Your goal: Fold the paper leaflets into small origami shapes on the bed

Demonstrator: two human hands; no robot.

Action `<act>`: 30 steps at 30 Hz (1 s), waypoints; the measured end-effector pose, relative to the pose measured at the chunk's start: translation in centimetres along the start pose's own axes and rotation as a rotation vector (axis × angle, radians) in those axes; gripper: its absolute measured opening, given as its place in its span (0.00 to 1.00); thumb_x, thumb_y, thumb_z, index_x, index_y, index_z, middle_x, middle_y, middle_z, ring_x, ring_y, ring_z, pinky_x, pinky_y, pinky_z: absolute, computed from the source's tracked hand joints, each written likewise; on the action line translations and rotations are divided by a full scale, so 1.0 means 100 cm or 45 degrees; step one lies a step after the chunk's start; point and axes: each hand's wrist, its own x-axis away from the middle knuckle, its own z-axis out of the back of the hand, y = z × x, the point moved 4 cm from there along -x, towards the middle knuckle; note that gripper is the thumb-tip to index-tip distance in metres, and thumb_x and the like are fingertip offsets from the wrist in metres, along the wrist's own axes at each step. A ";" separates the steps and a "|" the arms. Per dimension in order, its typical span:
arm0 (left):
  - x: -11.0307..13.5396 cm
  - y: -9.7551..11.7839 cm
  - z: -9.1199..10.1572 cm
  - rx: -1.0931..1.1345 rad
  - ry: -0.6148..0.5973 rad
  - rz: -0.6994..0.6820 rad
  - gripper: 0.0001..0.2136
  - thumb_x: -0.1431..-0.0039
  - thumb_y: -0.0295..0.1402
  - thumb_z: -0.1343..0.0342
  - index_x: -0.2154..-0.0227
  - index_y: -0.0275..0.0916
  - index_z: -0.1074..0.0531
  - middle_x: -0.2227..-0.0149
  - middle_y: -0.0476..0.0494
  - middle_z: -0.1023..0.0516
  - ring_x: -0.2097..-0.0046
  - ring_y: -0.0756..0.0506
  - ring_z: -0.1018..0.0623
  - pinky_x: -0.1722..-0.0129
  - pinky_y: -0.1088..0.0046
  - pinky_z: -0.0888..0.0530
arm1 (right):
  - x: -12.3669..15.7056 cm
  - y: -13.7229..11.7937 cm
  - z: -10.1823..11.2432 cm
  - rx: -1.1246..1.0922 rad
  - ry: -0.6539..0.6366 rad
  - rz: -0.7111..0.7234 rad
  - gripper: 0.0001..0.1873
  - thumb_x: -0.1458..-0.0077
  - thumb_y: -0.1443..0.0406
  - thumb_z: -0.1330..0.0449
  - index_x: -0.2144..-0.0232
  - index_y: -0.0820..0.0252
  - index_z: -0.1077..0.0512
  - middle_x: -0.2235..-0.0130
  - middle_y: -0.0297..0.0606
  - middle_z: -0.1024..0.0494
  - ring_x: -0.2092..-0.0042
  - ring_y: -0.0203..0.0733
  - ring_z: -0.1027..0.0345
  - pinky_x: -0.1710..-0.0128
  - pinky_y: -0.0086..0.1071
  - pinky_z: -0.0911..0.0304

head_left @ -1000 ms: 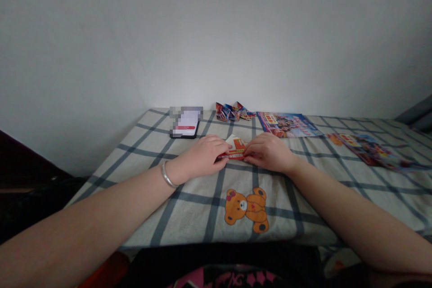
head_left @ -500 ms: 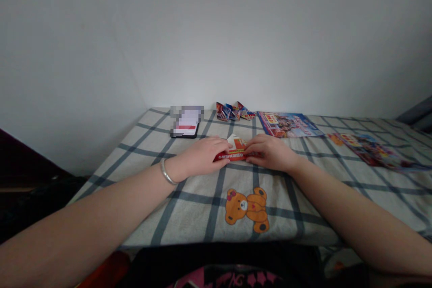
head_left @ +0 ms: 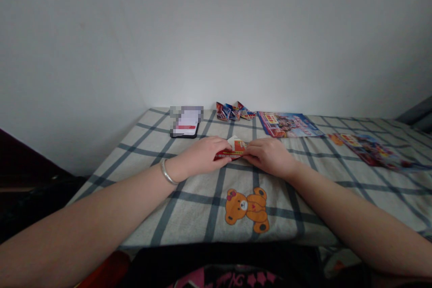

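Note:
Between my hands a folded piece of printed paper [head_left: 238,146], red and white with a pointed top, rests on the checked cloth. My left hand [head_left: 206,155] grips its left end, thumb in front and fingers behind. At the right end my right hand [head_left: 269,155] pinches the paper between thumb and curled fingers. Parts of both ends are hidden under my fingers. A silver bangle [head_left: 168,172] circles my left wrist.
The checked cloth [head_left: 189,216] with a printed bear covers the table, which meets a white wall. Toward the back lie a phone [head_left: 186,122], folded paper shapes [head_left: 234,111] and a colourful leaflet [head_left: 288,124]. Another leaflet [head_left: 378,150] lies at the right.
The front red strip of the paper has tilted and looks narrower and darker. My right hand has shifted slightly, its fingers drawn closer together on the paper. My left hand has barely moved.

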 end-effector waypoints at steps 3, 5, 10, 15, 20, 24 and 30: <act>0.000 -0.001 0.000 0.044 -0.018 -0.005 0.11 0.38 0.39 0.44 0.57 0.39 0.27 0.56 0.43 0.23 0.53 0.43 0.25 0.51 0.65 0.29 | 0.001 0.000 -0.001 -0.033 0.008 -0.047 0.11 0.37 0.62 0.45 0.66 0.58 0.24 0.68 0.37 0.22 0.67 0.37 0.31 0.70 0.31 0.46; 0.001 -0.002 0.000 0.058 -0.015 -0.004 0.11 0.39 0.38 0.43 0.57 0.39 0.27 0.56 0.43 0.23 0.53 0.43 0.25 0.50 0.65 0.29 | 0.001 0.003 -0.002 -0.079 0.006 -0.072 0.10 0.37 0.62 0.44 0.67 0.58 0.24 0.68 0.36 0.22 0.66 0.38 0.31 0.69 0.30 0.45; 0.001 -0.004 -0.003 0.092 0.008 0.006 0.09 0.37 0.35 0.46 0.58 0.39 0.26 0.55 0.42 0.23 0.53 0.43 0.24 0.50 0.64 0.29 | 0.001 0.007 -0.002 -0.248 -0.002 -0.099 0.09 0.39 0.63 0.44 0.67 0.57 0.24 0.67 0.35 0.22 0.64 0.37 0.30 0.66 0.30 0.43; 0.001 -0.005 -0.005 0.060 0.038 0.009 0.09 0.35 0.35 0.49 0.58 0.38 0.26 0.56 0.42 0.23 0.53 0.44 0.24 0.50 0.64 0.28 | 0.000 0.009 -0.004 -0.309 -0.011 -0.110 0.08 0.40 0.62 0.42 0.68 0.57 0.23 0.68 0.35 0.22 0.65 0.37 0.31 0.66 0.30 0.42; 0.000 0.000 -0.004 -0.034 -0.007 -0.023 0.10 0.36 0.33 0.48 0.55 0.37 0.27 0.54 0.41 0.24 0.53 0.43 0.25 0.50 0.64 0.28 | 0.001 0.010 -0.005 -0.345 -0.021 -0.155 0.10 0.39 0.60 0.42 0.66 0.56 0.22 0.67 0.35 0.20 0.65 0.38 0.30 0.66 0.30 0.41; -0.002 0.000 -0.002 -0.091 -0.008 -0.009 0.11 0.34 0.34 0.50 0.55 0.36 0.26 0.53 0.40 0.23 0.53 0.43 0.24 0.50 0.63 0.28 | 0.000 0.008 -0.002 -0.295 -0.002 -0.115 0.13 0.42 0.54 0.39 0.64 0.57 0.23 0.65 0.37 0.20 0.63 0.41 0.29 0.64 0.32 0.39; -0.003 -0.004 -0.004 -0.106 -0.004 -0.013 0.10 0.33 0.34 0.48 0.57 0.37 0.24 0.55 0.41 0.22 0.54 0.44 0.24 0.50 0.65 0.28 | -0.004 0.002 -0.003 -0.209 0.005 -0.046 0.10 0.40 0.58 0.40 0.62 0.57 0.23 0.62 0.40 0.20 0.59 0.44 0.28 0.59 0.35 0.36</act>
